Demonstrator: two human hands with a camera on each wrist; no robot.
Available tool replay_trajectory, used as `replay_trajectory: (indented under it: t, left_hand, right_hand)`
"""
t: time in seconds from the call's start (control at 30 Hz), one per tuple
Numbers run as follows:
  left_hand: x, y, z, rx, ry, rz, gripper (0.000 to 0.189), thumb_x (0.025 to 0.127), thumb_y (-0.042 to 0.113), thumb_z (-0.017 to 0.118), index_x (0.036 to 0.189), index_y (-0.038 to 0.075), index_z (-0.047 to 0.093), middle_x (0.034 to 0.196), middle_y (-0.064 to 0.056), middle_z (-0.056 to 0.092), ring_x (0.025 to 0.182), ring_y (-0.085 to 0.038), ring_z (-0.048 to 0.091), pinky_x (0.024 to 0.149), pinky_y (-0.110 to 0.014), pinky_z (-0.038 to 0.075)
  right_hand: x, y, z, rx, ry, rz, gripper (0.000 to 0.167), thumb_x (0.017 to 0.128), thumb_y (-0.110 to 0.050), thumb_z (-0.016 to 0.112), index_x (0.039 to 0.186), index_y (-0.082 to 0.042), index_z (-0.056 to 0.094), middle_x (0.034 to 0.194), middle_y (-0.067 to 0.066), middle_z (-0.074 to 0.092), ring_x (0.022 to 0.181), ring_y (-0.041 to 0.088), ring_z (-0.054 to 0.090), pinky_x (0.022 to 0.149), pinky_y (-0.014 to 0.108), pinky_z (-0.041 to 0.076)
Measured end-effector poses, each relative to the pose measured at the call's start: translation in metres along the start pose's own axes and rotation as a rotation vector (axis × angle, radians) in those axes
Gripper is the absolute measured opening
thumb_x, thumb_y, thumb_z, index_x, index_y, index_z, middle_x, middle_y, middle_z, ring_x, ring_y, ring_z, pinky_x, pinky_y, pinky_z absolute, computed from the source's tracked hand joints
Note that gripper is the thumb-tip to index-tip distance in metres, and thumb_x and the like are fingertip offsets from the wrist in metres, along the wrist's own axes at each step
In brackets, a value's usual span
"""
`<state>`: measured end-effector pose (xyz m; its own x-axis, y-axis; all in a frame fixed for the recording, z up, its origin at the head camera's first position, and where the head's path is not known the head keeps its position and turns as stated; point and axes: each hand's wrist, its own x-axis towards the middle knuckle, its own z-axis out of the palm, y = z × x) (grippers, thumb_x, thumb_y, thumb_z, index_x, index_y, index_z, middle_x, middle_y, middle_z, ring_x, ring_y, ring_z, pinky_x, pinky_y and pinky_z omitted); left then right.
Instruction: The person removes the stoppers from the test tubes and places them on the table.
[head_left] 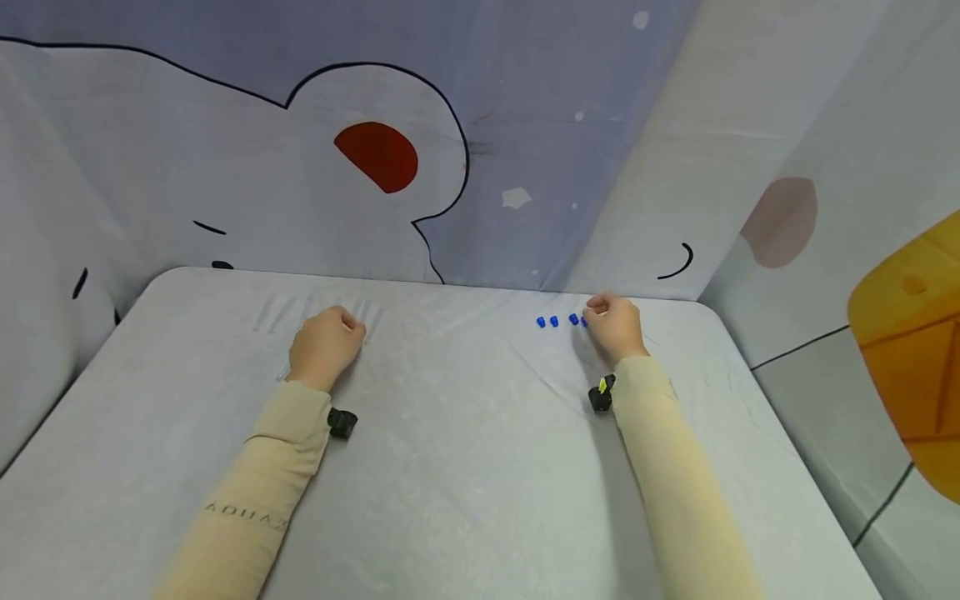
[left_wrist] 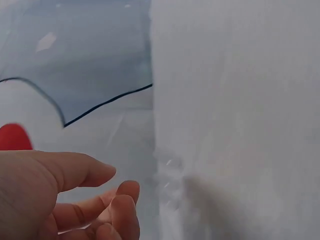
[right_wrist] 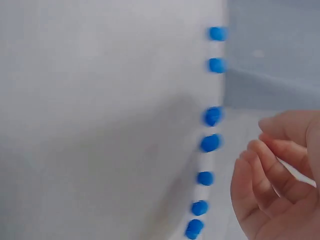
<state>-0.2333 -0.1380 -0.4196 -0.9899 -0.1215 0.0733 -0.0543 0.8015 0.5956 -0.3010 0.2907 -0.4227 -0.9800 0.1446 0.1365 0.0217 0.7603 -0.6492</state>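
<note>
Several thin clear tubes (head_left: 282,314) lie in a row at the far left of the white table. My left hand (head_left: 326,347) hovers over the row and hides part of it. In the left wrist view its thumb and fingers are loosely bent with a gap between them, beside the faint clear tube ends (left_wrist: 172,189). Several small blue caps (right_wrist: 212,116) stand in a line near the table's far edge. Beside them is my right hand (head_left: 617,325), which covers some caps in the head view. Its bent fingers and thumb hold nothing in the right wrist view.
The white-covered table (head_left: 465,467) ends at a printed cloth wall (head_left: 525,125) just behind the tubes and caps. More cloth closes in the left and right sides. A small black camera (head_left: 342,423) is on the left wrist, another (head_left: 602,395) on the right.
</note>
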Motion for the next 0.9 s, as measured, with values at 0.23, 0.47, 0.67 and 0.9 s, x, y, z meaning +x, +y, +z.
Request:
replay_trajectory:
  t: [0.23, 0.47, 0.67, 0.9]
  left_hand:
    - [-0.011, -0.011, -0.027, -0.037, 0.026, 0.031, 0.034, 0.104, 0.017, 0.043, 0.125, -0.004, 0.061, 0.101, -0.026, 0.069, 0.050, -0.020, 0.049, 0.043, -0.032, 0.038]
    - [-0.022, -0.022, -0.045, -0.073, 0.139, 0.067, 0.031, 0.103, 0.014, 0.048, 0.124, -0.003, 0.062, 0.105, -0.026, 0.068, 0.074, -0.035, 0.064, 0.060, -0.043, 0.047]
    - [-0.026, -0.035, -0.046, -0.059, 0.163, 0.055, 0.028, 0.100, 0.013, 0.051, 0.116, -0.005, 0.065, 0.101, -0.025, 0.068, 0.082, -0.039, 0.064, 0.065, -0.047, 0.048]
    - [-0.024, -0.052, -0.037, -0.016, 0.113, 0.073, 0.026, 0.097, 0.012, 0.055, 0.110, -0.008, 0.066, 0.096, -0.023, 0.069, 0.082, -0.038, 0.064, 0.068, -0.050, 0.048]
  right_hand:
    - [-0.019, -0.020, -0.001, 0.123, 0.015, -0.048, 0.024, 0.099, -0.013, 0.058, 0.116, 0.000, 0.070, 0.110, 0.016, 0.067, 0.097, 0.029, 0.063, 0.080, 0.037, 0.050]
    - [-0.045, -0.042, 0.009, 0.318, 0.015, -0.043, 0.022, 0.098, -0.004, 0.057, 0.115, 0.001, 0.070, 0.115, 0.018, 0.068, 0.095, 0.032, 0.063, 0.072, 0.024, 0.053]
    - [-0.064, -0.055, 0.020, 0.343, -0.014, -0.071, 0.021, 0.099, -0.008, 0.059, 0.114, 0.000, 0.071, 0.112, 0.014, 0.068, 0.094, 0.034, 0.063, 0.074, 0.028, 0.055]
    - [-0.083, -0.061, 0.040, 0.320, -0.073, -0.114, 0.022, 0.098, -0.010, 0.059, 0.113, -0.002, 0.073, 0.108, 0.009, 0.070, 0.092, 0.022, 0.060, 0.076, 0.034, 0.053]
